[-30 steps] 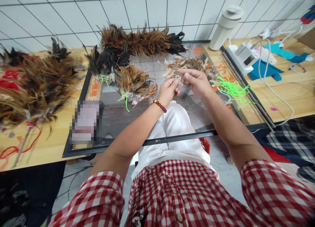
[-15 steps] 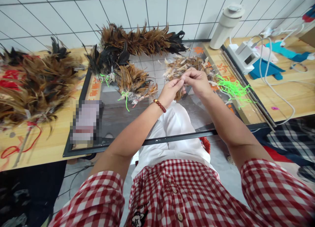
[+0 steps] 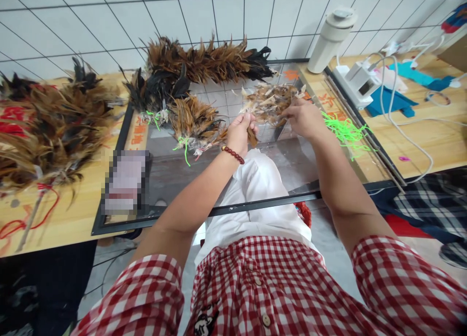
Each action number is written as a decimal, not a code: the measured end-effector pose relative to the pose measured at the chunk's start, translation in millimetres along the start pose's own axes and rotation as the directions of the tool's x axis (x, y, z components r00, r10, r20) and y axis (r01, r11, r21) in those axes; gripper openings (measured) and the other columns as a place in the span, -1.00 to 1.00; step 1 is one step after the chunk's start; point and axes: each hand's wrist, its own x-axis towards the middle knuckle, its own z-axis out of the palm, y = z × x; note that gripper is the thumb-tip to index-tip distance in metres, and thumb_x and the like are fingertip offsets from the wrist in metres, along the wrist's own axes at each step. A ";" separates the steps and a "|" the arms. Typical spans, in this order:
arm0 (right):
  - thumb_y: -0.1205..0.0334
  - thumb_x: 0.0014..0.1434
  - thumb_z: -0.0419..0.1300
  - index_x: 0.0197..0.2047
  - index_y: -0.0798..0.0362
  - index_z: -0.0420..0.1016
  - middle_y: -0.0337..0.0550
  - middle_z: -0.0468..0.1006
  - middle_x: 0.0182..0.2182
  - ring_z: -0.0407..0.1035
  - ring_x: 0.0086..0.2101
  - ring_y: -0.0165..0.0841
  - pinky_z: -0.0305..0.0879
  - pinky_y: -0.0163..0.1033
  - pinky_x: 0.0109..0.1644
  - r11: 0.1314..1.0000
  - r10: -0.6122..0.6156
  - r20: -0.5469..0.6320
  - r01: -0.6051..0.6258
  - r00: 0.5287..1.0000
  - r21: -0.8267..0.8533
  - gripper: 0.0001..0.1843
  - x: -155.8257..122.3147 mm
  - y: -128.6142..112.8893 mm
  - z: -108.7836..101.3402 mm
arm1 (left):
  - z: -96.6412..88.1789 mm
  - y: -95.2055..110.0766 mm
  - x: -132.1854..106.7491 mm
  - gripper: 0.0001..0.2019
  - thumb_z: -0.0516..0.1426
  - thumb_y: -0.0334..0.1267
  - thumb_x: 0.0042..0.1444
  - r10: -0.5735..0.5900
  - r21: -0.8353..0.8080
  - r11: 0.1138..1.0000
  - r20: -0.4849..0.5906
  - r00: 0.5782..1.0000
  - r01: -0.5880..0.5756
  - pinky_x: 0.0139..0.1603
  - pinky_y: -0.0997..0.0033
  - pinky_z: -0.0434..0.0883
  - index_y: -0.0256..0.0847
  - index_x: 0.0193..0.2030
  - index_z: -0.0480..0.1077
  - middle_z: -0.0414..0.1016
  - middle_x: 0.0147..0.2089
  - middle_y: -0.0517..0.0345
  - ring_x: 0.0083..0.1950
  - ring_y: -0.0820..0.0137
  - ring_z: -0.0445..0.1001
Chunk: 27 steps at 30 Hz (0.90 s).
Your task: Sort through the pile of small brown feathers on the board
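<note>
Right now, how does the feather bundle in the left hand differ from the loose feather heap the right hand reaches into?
The feather bundle is small and pinched in the left hand; the loose feather heap is wider and lies scattered on the glass. The right hand only touches the heap's edge. Both are brown feathers.

A pixelated block (image 3: 126,181) on the glass sheet (image 3: 204,175) hides whatever lies there. The feather heap (image 3: 47,127) at the left runs off the picture's edge. The right hand (image 3: 304,119) covers part of the loose feathers (image 3: 268,102), so its fingertips cannot be made out. The cable (image 3: 412,146) leaves the frame at right.
</note>
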 end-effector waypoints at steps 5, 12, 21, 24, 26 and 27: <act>0.35 0.15 0.25 -0.31 0.04 0.68 0.00 0.65 -0.25 0.49 -0.18 -0.12 0.40 -0.01 -0.03 0.991 0.119 0.001 -0.119 0.993 0.062 -0.85 1.9 -19.5 3.6 | 0.2 -1.4 -1.2 -0.67 0.32 0.01 0.33 -0.026 0.002 1.000 -0.001 1.000 0.026 -0.44 0.61 0.36 -0.16 -0.31 0.42 0.25 -0.56 0.40 -0.55 0.62 0.34; 0.18 0.07 0.48 -0.44 0.03 0.47 -0.33 0.34 -0.57 0.14 -0.52 -0.49 0.13 -0.32 -0.40 0.421 0.381 0.153 -0.318 0.912 0.849 -0.74 9.3 -56.1 -2.1 | -0.3 -4.7 0.0 -0.69 0.32 -0.04 0.34 -0.009 0.007 1.000 0.001 1.000 0.009 -0.38 0.59 0.39 -0.18 -0.32 0.43 0.30 -0.55 0.38 -0.52 0.60 0.38; -0.10 -0.16 0.66 -0.43 0.09 0.55 -0.22 0.59 -0.52 0.13 -0.55 -0.56 0.01 -0.36 -0.48 0.313 0.146 0.321 -0.351 0.936 0.882 -0.47 -1.5 -89.7 2.2 | 0.1 -3.6 -0.1 -0.70 0.35 -0.08 0.30 -0.014 -0.016 1.000 0.065 0.998 0.015 -0.12 0.47 0.56 -0.22 -0.34 0.46 0.68 -0.18 0.11 -0.12 0.40 0.69; -0.14 -0.22 0.70 -0.42 0.09 0.58 -0.26 0.56 -0.54 0.22 -0.53 -0.53 0.14 -0.36 -0.45 0.335 0.139 0.311 -0.340 0.940 0.879 -0.43 -1.2 -89.8 3.8 | 2.4 -1.7 -2.4 -0.69 0.34 -0.10 0.31 -0.022 -0.008 1.000 0.076 0.997 0.022 -0.26 0.54 0.50 -0.22 -0.36 0.44 0.64 -0.30 0.15 -0.25 0.46 0.65; -0.16 -0.27 0.72 -0.37 0.09 0.61 -0.21 0.62 -0.46 0.39 -0.44 -0.46 0.33 -0.33 -0.34 0.326 0.134 0.272 -0.302 0.953 0.896 -0.39 -0.5 -87.3 3.7 | 3.7 -0.1 -3.8 -0.69 0.34 -0.10 0.32 -0.009 0.005 1.000 0.047 0.999 0.009 -0.31 0.57 0.46 -0.21 -0.37 0.44 0.61 -0.36 0.18 -0.31 0.50 0.61; -0.17 -0.29 0.73 -0.34 0.07 0.62 -0.18 0.66 -0.40 0.46 -0.37 -0.42 0.42 -0.30 -0.27 0.318 0.131 0.245 -0.275 0.961 0.907 -0.37 -0.1 -86.0 3.2 | 4.2 0.8 -4.4 -0.69 0.34 -0.11 0.31 0.001 0.013 1.000 0.031 1.000 -0.002 -0.32 0.58 0.45 -0.21 -0.37 0.45 0.60 -0.37 0.19 -0.33 0.52 0.59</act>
